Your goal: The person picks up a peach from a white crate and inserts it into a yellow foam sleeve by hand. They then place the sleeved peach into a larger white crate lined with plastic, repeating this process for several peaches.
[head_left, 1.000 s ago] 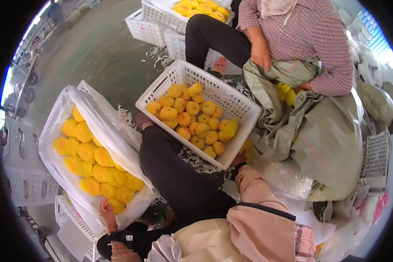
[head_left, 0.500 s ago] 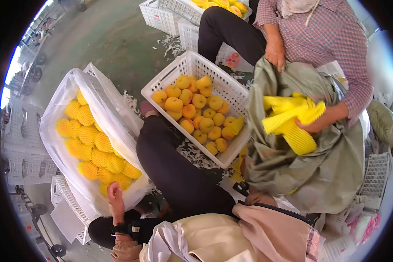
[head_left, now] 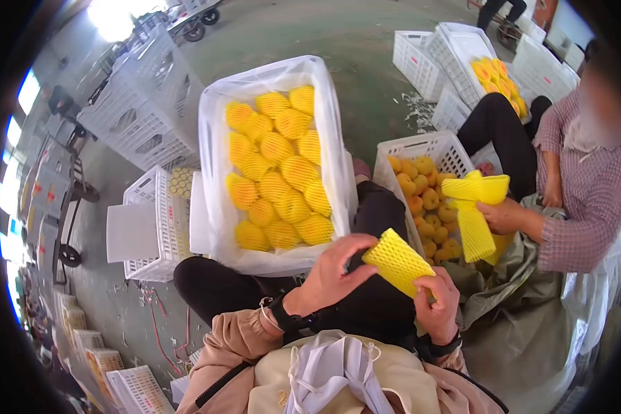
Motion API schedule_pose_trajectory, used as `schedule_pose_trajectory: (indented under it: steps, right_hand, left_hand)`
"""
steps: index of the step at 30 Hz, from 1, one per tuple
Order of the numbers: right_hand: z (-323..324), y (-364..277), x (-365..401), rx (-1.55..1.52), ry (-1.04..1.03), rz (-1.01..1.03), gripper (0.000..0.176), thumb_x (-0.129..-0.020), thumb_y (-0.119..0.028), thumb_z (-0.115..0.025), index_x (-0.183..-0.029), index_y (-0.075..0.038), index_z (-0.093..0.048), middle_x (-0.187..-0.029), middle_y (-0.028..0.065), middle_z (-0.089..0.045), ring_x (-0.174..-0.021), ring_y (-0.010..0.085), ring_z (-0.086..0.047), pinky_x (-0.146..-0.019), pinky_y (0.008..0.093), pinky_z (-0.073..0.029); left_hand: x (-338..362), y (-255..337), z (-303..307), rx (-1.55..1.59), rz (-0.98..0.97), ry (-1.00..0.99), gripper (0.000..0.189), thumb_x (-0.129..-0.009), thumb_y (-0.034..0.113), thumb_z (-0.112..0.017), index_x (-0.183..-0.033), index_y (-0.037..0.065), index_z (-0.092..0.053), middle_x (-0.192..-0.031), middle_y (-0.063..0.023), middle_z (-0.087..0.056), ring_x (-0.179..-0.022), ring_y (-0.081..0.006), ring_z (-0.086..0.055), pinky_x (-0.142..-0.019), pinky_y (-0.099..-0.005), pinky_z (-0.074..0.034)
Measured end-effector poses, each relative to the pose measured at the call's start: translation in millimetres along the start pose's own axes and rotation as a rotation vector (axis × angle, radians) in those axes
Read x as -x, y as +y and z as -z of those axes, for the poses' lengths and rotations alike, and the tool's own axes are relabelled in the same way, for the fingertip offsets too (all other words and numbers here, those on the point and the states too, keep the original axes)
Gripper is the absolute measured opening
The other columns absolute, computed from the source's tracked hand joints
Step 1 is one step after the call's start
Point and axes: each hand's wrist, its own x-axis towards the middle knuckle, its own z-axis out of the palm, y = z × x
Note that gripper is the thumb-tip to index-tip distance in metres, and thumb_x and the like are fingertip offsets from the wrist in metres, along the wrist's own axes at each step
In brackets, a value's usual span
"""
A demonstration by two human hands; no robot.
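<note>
A yellow foam net sleeve (head_left: 399, 262) is held up in front of my lap, looking flat. My right hand (head_left: 438, 303) pinches its lower right end between thumb and fingers. At the upper left end, the fingers of my left hand (head_left: 334, 276) bend around the edge, with the thumb below; part of that grip is hidden. Just beyond, a white-lined crate (head_left: 210, 172) holds rows of yellow net-wrapped peaches (head_left: 276, 148). To the right, another white crate (head_left: 385, 153) contains bare peaches (head_left: 428, 200).
Across on the right, a person's hand (head_left: 507, 215) holds several yellow foam sleeves (head_left: 475, 207) above a grey-green cloth (head_left: 510, 303). A crate with a white sheet (head_left: 132, 233) stands at left. Stacked crates (head_left: 141, 114) and wheeled carts are farther back.
My view has swung left, and the lined crate now sits centrally. My left hand has risen from beside that crate; both hands now have a foam sleeve. The other person still holds sleeves.
</note>
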Motion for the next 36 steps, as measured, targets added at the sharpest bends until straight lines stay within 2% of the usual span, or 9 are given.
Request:
schedule_pose_trajectory:
  steps: [2, 7, 14, 16, 19, 22, 29, 32, 36]
  right_hand:
    - [-9.6, -6.1, -6.4, -0.007, -0.047, 0.013, 0.018, -0.069, 0.006, -0.058, -0.083, -0.006, -0.058, -0.083, 0.0137, -0.059, -0.065, 0.0288, -0.059, -0.056, 0.0322, -0.048]
    - [-42.9, -22.3, -22.2, -0.082, -0.225, 0.091, 0.02, -0.067, 0.005, -0.059, -0.084, -0.006, -0.058, -0.086, 0.012, -0.059, -0.067, 0.0293, -0.058, -0.056, 0.0334, -0.047]
    - [-73.3, -22.5, -14.8, -0.162, -0.306, 0.13, 0.024, -0.069, 0.007, -0.057, -0.088, -0.006, -0.058, -0.087, 0.013, -0.057, -0.068, 0.0304, -0.058, -0.057, 0.0329, -0.048]
    - [-77.5, -23.6, -13.4, -0.192, -0.287, 0.099, 0.025, -0.069, 0.007, -0.057, -0.09, -0.006, -0.058, -0.09, 0.0134, -0.057, -0.07, 0.031, -0.059, -0.057, 0.0324, -0.048]
    - [-84.4, -27.7, -16.6, -0.295, -0.157, 0.062, 0.026, -0.071, 0.005, -0.06, -0.095, -0.005, -0.057, -0.097, 0.0133, -0.056, -0.077, 0.0291, -0.06, -0.065, 0.0301, -0.049]
    - [-87.6, -27.5, -22.4, -0.599, 0.085, -0.306, 0.027, -0.075, -0.007, -0.066, -0.098, 0.0, -0.055, -0.104, 0.0133, -0.052, -0.09, 0.0264, -0.055, -0.076, 0.0302, -0.045]
    - [-92.3, 0.8, -40.3, -0.361, 0.053, -0.043, 0.025, -0.076, -0.003, -0.065, -0.099, 0.001, -0.057, -0.092, 0.012, -0.058, -0.081, 0.0229, -0.056, -0.074, 0.0289, -0.045]
    - [-94.7, -2.7, -43.7, -0.484, -0.066, -0.044, 0.025, -0.077, -0.004, -0.065, -0.101, 0.0, -0.058, -0.087, 0.0126, -0.059, -0.079, 0.0235, -0.055, -0.073, 0.0295, -0.045]
    - [-99.3, -7.7, -48.6, -0.508, 0.079, -0.242, 0.021, -0.075, -0.004, -0.066, -0.094, 0.0, -0.058, -0.088, 0.0123, -0.059, -0.079, 0.0258, -0.056, -0.073, 0.0302, -0.045]
  left_hand:
    - [11.2, -3.2, 13.8, -0.208, -0.072, 0.251, 0.035, -0.07, 0.006, -0.07, -0.102, 0.001, -0.056, -0.098, -0.0126, -0.057, -0.091, -0.028, -0.056, -0.079, -0.032, -0.045]
    - [31.2, -2.6, 35.8, -0.301, -0.065, 0.17, 0.03, -0.065, 0.007, -0.073, -0.093, 0.002, -0.061, -0.094, -0.0122, -0.059, -0.083, -0.0292, -0.055, -0.077, -0.0343, -0.042]
    - [41.2, -8.2, 59.5, 0.125, 0.433, -0.119, 0.027, -0.074, 0.006, -0.068, -0.1, 0.001, -0.061, -0.091, -0.0029, -0.065, -0.08, -0.0103, -0.059, -0.075, -0.0245, -0.046]
    - [49.1, -20.5, 57.5, 0.39, 0.483, 0.034, 0.023, -0.078, 0.005, -0.064, -0.1, -0.002, -0.061, -0.091, -0.0011, -0.064, -0.079, -0.007, -0.057, -0.073, -0.0226, -0.045]
    - [51.3, -24.8, 56.5, 0.444, 0.439, 0.21, 0.02, -0.08, 0.003, -0.062, -0.098, -0.003, -0.061, -0.092, -0.0015, -0.064, -0.08, -0.0066, -0.056, -0.071, -0.0218, -0.045]
    - [49.0, -28.6, 52.4, 0.377, 0.376, 0.326, 0.018, -0.08, 0.004, -0.06, -0.097, -0.002, -0.062, -0.089, -0.0012, -0.063, -0.079, -0.0068, -0.055, -0.071, -0.0222, -0.042]
    - [50.1, -9.7, 57.2, -0.154, 0.286, 0.282, 0.016, -0.073, -0.001, -0.065, -0.088, -0.003, -0.062, -0.07, 0.0034, -0.058, -0.06, -0.003, -0.045, -0.055, -0.0199, -0.037]
    - [63.3, -29.9, 65.7, 0.138, 0.193, 0.403, 0.018, -0.07, -0.001, -0.067, -0.087, -0.003, -0.062, -0.068, 0.0023, -0.06, -0.058, -0.0054, -0.049, -0.054, -0.021, -0.04]
    - [42.3, -12.6, 60.8, -0.056, 0.064, 0.366, 0.017, -0.072, 0.0, -0.064, -0.088, -0.003, -0.062, -0.07, 0.0012, -0.061, -0.059, -0.0065, -0.051, -0.056, -0.0208, -0.041]
